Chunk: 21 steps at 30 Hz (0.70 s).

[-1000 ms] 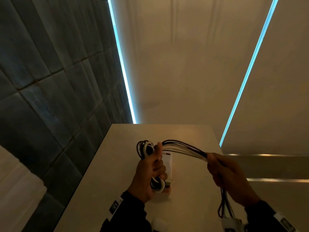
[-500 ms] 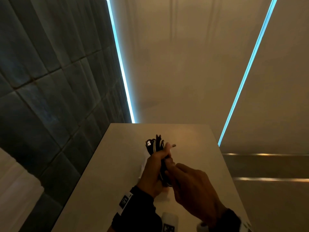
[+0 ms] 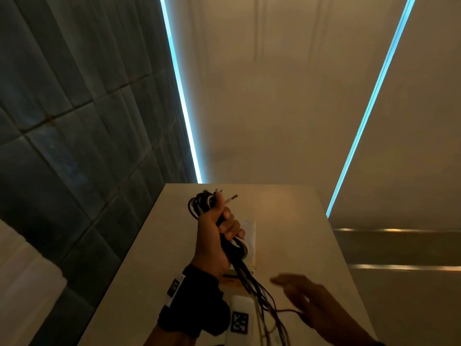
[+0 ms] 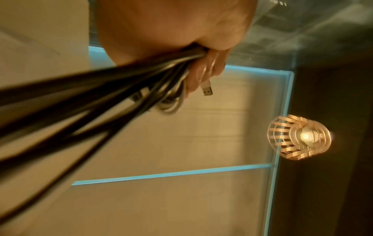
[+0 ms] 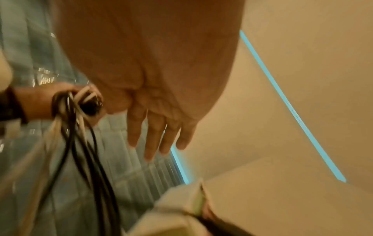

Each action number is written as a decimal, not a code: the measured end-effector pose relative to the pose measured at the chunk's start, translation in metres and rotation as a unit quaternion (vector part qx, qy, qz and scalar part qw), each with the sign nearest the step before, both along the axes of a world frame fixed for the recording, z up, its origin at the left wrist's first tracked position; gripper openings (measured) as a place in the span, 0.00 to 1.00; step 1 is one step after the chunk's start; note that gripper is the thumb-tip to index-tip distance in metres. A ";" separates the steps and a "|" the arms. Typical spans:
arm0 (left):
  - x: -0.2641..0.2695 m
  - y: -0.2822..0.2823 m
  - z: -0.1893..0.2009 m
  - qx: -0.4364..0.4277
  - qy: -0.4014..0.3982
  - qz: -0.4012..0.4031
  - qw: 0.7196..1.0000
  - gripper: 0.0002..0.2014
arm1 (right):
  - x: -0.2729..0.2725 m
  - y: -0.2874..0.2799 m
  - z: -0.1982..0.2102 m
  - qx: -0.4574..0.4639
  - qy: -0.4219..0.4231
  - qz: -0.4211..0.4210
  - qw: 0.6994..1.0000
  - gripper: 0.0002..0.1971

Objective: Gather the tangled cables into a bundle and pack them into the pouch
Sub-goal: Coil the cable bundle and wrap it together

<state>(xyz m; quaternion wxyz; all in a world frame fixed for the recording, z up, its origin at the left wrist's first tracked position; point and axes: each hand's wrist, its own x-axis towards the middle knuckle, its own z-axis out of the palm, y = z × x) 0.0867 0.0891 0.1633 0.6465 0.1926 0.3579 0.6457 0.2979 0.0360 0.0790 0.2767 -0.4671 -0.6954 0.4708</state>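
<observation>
My left hand point(image 3: 217, 236) is raised over the table point(image 3: 287, 211) and grips a bundle of black and white cables point(image 3: 200, 204). Loops stick out above the fist, and a plug tip point(image 3: 232, 198) points right. Loose strands point(image 3: 259, 293) trail down from the fist toward me. In the left wrist view the hand point(image 4: 203, 52) squeezes the cables point(image 4: 113, 83), with a USB plug point(image 4: 207, 91) hanging below the fingers. My right hand point(image 3: 296, 290) is blurred, low and to the right, with straight fingers point(image 5: 155, 140) holding nothing. A pale pouch point(image 3: 250, 233) lies on the table behind the left hand.
The pale tabletop narrows toward a beige wall with two blue light strips point(image 3: 184, 116). Dark tiled wall point(image 3: 62, 121) runs along the left. A white tagged wrist device point(image 3: 239, 318) sits below my left wrist. A caged lamp point(image 4: 298, 137) glows overhead.
My right hand has let go of the bundle and dropped down to the right, opening flat. The left hand has kept its grip, and loose strands now hang from the fist.
</observation>
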 end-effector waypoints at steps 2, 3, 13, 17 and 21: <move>0.016 -0.002 -0.002 0.000 0.019 -0.018 1.000 0.21 | -0.017 0.005 0.020 -0.005 0.071 0.000 0.997 0.28; 0.023 -0.003 -0.003 0.002 0.022 -0.029 0.999 0.20 | -0.030 0.006 0.028 -0.022 0.114 0.021 0.993 0.27; -0.012 0.008 0.018 -0.062 -0.063 -0.064 0.994 0.15 | -0.045 -0.022 0.017 -0.236 0.210 0.009 0.949 0.22; -0.030 -0.001 0.014 -0.042 -0.020 -0.142 0.989 0.14 | -0.015 -0.006 0.021 -0.251 0.108 0.074 0.959 0.21; -0.036 -0.016 0.000 -0.018 0.069 -0.210 0.975 0.13 | 0.020 0.019 0.047 -0.233 -0.006 0.151 0.961 0.17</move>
